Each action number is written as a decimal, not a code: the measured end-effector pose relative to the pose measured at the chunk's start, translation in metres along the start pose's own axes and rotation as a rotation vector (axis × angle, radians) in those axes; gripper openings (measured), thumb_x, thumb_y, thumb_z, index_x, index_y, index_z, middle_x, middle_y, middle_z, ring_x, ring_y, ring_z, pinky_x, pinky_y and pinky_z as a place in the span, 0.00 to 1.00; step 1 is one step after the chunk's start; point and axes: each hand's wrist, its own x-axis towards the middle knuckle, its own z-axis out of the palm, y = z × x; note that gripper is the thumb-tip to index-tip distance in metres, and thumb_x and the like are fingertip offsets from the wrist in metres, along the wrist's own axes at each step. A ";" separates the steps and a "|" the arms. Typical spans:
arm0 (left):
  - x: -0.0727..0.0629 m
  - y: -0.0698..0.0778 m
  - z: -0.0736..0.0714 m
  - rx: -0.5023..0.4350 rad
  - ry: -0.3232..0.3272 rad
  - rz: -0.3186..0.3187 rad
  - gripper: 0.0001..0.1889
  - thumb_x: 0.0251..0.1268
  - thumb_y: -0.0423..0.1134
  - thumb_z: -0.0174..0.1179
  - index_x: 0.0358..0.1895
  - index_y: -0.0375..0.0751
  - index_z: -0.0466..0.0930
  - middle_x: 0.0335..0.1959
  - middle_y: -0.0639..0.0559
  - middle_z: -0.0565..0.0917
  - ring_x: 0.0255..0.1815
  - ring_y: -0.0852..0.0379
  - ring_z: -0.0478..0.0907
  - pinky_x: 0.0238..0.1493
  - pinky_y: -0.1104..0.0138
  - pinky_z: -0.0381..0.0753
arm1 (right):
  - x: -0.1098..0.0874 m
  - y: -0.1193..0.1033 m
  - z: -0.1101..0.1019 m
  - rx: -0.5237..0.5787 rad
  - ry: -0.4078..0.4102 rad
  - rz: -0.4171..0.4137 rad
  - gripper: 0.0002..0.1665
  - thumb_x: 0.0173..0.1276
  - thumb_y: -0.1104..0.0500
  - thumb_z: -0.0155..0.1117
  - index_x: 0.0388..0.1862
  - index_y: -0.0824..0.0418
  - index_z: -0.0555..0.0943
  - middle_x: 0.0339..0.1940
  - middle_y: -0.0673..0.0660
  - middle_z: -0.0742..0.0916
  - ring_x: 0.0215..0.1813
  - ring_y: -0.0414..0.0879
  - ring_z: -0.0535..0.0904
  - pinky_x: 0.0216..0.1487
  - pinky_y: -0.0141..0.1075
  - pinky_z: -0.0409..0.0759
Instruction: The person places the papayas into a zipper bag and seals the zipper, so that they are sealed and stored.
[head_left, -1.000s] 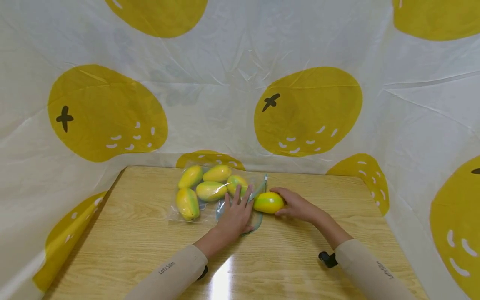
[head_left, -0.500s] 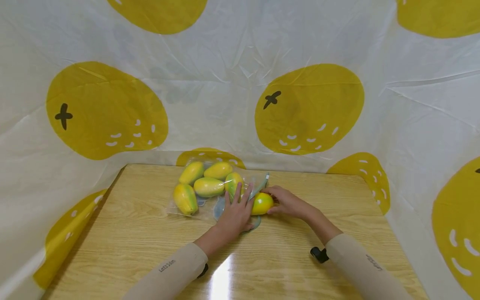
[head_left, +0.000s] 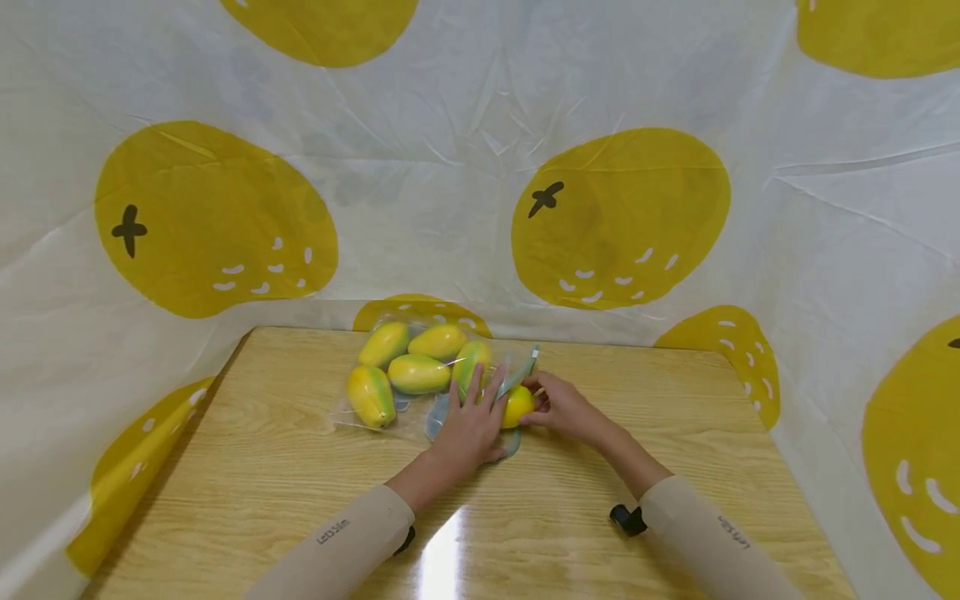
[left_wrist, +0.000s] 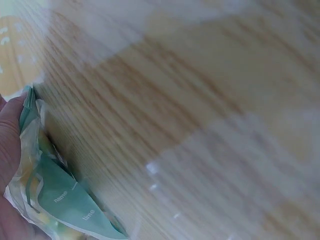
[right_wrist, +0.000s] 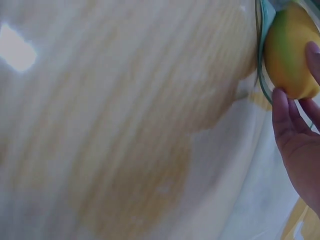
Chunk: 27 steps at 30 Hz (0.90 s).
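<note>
A clear zip bag (head_left: 416, 425) with a teal mouth edge lies flat, mouth to the right. Several yellow-green mangoes (head_left: 417, 375) sit inside it. My left hand (head_left: 472, 425) rests over the mouth end with fingers spread; in the left wrist view the bag's teal strip (left_wrist: 70, 195) carries the printed words "name" and "time". With fingertips and thumb my right hand (head_left: 566, 406) holds the end of another mango (head_left: 517, 407) at the mouth. That mango (right_wrist: 290, 52) lies against the teal edge in the right wrist view; its left part is hidden by my left hand in the head view.
The wooden table (head_left: 300, 500) has a glossy top with a bright reflection near the front. A white cloth (head_left: 420, 225) printed with large yellow fruit surrounds the back and both sides. A dark wrist device (head_left: 628, 520) sits under the right sleeve.
My right hand has pushed the mango leftward, from beside the bag's mouth in toward my left palm. The left hand stays in nearly the same place. The bagged mangoes shifted slightly.
</note>
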 end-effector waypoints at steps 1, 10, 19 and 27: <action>0.000 0.000 0.000 0.001 0.004 0.002 0.54 0.53 0.74 0.68 0.78 0.43 0.64 0.87 0.40 0.43 0.84 0.30 0.47 0.68 0.32 0.68 | 0.000 -0.001 0.002 0.001 0.016 -0.001 0.33 0.63 0.58 0.78 0.62 0.70 0.74 0.55 0.64 0.85 0.49 0.52 0.84 0.48 0.37 0.86; 0.001 0.002 0.001 0.000 -0.008 -0.009 0.55 0.53 0.74 0.68 0.78 0.44 0.64 0.87 0.41 0.41 0.84 0.31 0.47 0.68 0.33 0.69 | 0.000 -0.004 0.010 0.068 0.106 0.062 0.23 0.66 0.68 0.73 0.58 0.71 0.77 0.53 0.66 0.86 0.51 0.57 0.87 0.50 0.35 0.86; 0.000 0.001 0.001 -0.014 0.031 -0.001 0.53 0.51 0.73 0.70 0.75 0.44 0.68 0.86 0.40 0.44 0.83 0.30 0.49 0.67 0.33 0.71 | 0.005 -0.009 0.013 0.070 0.141 0.083 0.18 0.66 0.67 0.73 0.53 0.71 0.81 0.49 0.63 0.88 0.48 0.53 0.88 0.47 0.35 0.87; 0.001 -0.001 0.006 -0.027 0.071 0.006 0.53 0.49 0.72 0.72 0.74 0.43 0.69 0.86 0.39 0.46 0.83 0.29 0.50 0.66 0.32 0.71 | 0.011 -0.006 0.019 0.073 0.142 0.085 0.18 0.65 0.64 0.75 0.51 0.69 0.83 0.46 0.60 0.89 0.46 0.49 0.88 0.45 0.33 0.87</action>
